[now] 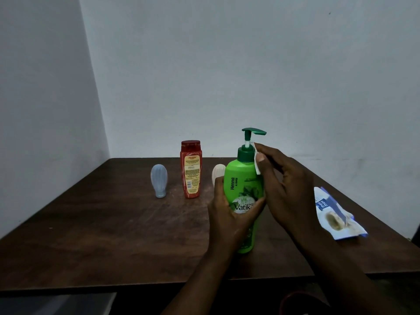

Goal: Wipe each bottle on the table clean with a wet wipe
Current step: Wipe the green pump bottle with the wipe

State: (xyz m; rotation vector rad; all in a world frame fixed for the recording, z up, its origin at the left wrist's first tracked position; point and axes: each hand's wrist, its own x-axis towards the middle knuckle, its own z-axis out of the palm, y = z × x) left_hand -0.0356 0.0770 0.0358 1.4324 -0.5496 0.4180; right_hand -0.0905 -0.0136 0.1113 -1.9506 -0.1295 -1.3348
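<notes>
Left hand (229,214), fingers wrapped round green bottle (243,178), near worktop (113,223) front edge. Right hand (288,185) pinches wipe (256,160) at its collar. Bare worktop to its left. Bottle roughly upright, glossy, pump fitted.

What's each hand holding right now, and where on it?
The left hand grips the green pump bottle around its mid-body; the right hand pinches a wet wipe against the bottle's shoulder.

Green pump bottle (241,178) with "Henna & Amla" running sideways up its front, white "Vatik" lower down with the word's end covered, blue-and-white wipes packet (336,214) printed "mee mee", red bottle (191,169) with label print too small to read
</notes>
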